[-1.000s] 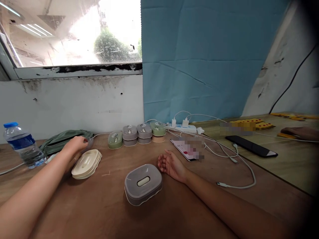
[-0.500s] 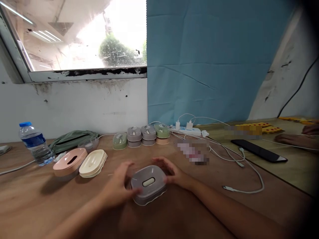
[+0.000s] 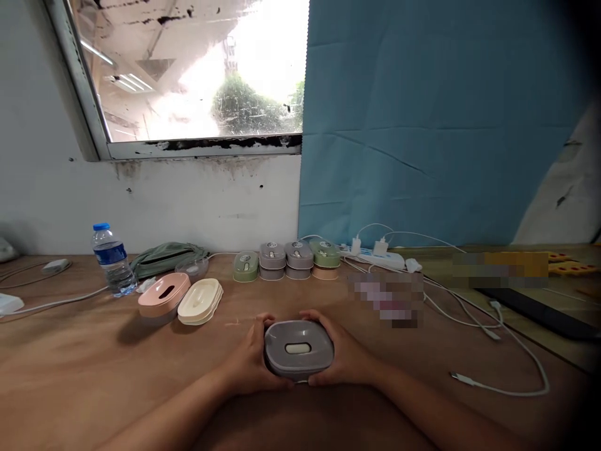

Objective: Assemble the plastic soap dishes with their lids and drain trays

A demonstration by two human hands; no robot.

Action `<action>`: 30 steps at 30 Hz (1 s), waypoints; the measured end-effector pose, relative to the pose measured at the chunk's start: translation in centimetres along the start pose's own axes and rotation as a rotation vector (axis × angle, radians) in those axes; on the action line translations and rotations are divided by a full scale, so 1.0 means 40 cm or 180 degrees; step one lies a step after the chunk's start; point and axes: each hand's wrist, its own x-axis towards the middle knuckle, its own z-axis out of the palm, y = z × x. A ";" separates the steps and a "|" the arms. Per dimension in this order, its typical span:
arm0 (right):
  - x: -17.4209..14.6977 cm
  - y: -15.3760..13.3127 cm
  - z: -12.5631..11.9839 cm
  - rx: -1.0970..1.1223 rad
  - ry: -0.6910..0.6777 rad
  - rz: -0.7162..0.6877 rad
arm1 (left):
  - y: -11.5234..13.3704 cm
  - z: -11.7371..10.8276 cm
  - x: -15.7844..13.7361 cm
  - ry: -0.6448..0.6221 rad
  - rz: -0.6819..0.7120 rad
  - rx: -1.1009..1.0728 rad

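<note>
A grey oval soap box, with an oblong slot showing something pale in its top, is held near the front middle of the table. My left hand wraps its left side, thumb at the near edge and fingers at the far corner. On the opposite side my right hand grips it the same way. The box's underside is hidden, so whether it touches the table I cannot tell. To the left, a pink oval box part with a slot leans beside a stack of cream oval trays.
Along the wall stand several closed boxes: a green one, grey stacks and a green-over-peach stack. A water bottle and green pouch are at left. White cables, a power strip and a black phone occupy the right.
Both hands have closed around the grey soap box, which has turned to sit squarer to me. My view has swung to the left. The person's hands at far right have left view.
</note>
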 end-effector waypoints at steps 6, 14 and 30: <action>0.002 -0.005 -0.006 -0.0005 0.0040 -0.0036 | 0.002 -0.003 -0.001 -0.0039 0.0009 -0.0055; 0.011 -0.008 -0.010 0.0430 0.0139 -0.0079 | 0.009 -0.008 0.002 -0.0030 0.0057 -0.0092; 0.004 -0.017 -0.012 0.0794 0.0325 -0.0082 | -0.004 -0.015 -0.002 -0.0118 0.0232 -0.0244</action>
